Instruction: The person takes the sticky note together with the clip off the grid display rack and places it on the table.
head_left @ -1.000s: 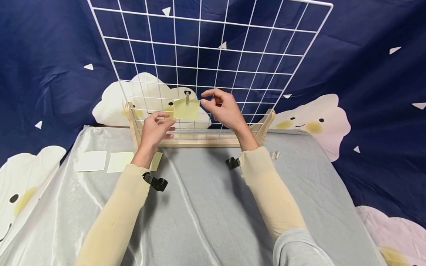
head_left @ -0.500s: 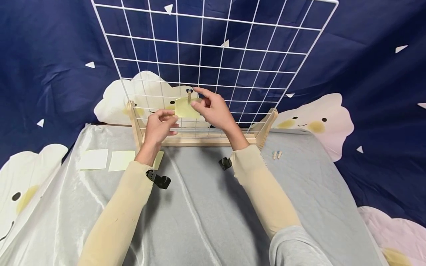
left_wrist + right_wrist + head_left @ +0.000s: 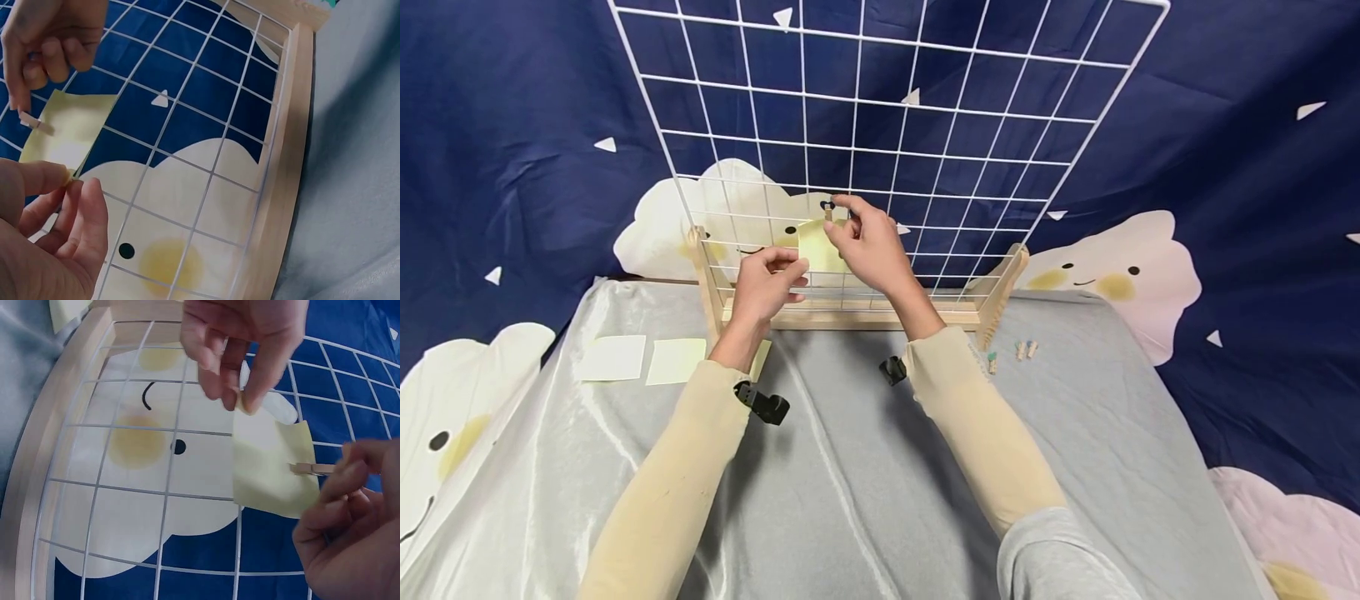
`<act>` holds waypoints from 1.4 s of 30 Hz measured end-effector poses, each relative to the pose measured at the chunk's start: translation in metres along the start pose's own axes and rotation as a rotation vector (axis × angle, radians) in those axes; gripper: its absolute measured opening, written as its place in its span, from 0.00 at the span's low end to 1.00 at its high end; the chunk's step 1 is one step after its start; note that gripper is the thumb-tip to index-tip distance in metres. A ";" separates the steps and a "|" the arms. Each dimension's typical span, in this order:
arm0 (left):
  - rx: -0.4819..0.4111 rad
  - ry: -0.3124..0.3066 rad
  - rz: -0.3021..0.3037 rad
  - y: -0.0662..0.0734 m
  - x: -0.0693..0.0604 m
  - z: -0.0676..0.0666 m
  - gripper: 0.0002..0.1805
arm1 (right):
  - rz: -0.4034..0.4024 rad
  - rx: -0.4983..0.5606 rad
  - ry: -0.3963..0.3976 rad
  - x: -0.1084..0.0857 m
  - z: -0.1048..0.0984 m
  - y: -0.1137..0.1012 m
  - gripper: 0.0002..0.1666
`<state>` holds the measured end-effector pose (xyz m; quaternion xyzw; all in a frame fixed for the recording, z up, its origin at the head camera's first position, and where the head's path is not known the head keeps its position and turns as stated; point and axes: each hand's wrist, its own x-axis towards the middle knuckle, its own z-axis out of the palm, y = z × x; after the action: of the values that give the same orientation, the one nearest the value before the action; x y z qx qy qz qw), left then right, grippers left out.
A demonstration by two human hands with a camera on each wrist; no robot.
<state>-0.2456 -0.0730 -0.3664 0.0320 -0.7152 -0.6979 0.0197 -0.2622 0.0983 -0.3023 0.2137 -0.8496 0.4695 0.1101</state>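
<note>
A pale yellow paper note (image 3: 820, 247) lies against the white wire grid (image 3: 955, 108), with a small wooden clothespin (image 3: 305, 468) at its top edge. My left hand (image 3: 763, 285) pinches the note's lower left corner between thumb and finger. At the clothespin's outer end, the thumb and index finger of my right hand (image 3: 872, 247) pinch it. The right hand covers part of the note in the head view. Both wrist views show the clothespin's other end lying over the paper.
Wooden feet (image 3: 1003, 292) and a wooden base bar (image 3: 850, 319) carry the grid. On the grey cloth (image 3: 835, 450), a whitish note (image 3: 612, 358) and a yellow note (image 3: 676, 361) lie left, another partly behind my left arm. Several small clothespins (image 3: 992, 362) lie right.
My right hand has moved left from beside the note to the clothespin and now grips its end. The left hand stays at the corner. A green-tipped clothespin has come into view beside the right sleeve.
</note>
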 end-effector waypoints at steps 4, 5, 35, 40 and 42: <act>-0.001 -0.002 0.004 0.001 -0.002 0.001 0.14 | 0.002 -0.036 0.092 0.001 0.003 0.001 0.20; -0.004 -0.005 0.004 0.001 -0.002 0.002 0.13 | 0.006 -0.040 0.107 0.002 0.004 0.001 0.18; -0.067 0.011 -0.002 -0.004 -0.009 0.001 0.10 | -0.188 -0.063 0.276 0.011 0.016 0.018 0.08; -0.080 0.002 -0.005 -0.006 -0.009 -0.002 0.09 | -0.218 0.011 0.300 0.010 0.017 0.020 0.07; -0.081 -0.003 -0.007 -0.007 -0.010 -0.004 0.09 | -0.226 0.030 0.304 0.010 0.017 0.020 0.07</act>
<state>-0.2355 -0.0760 -0.3728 0.0326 -0.6863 -0.7264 0.0177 -0.2801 0.0910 -0.3227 0.2359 -0.7865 0.4938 0.2861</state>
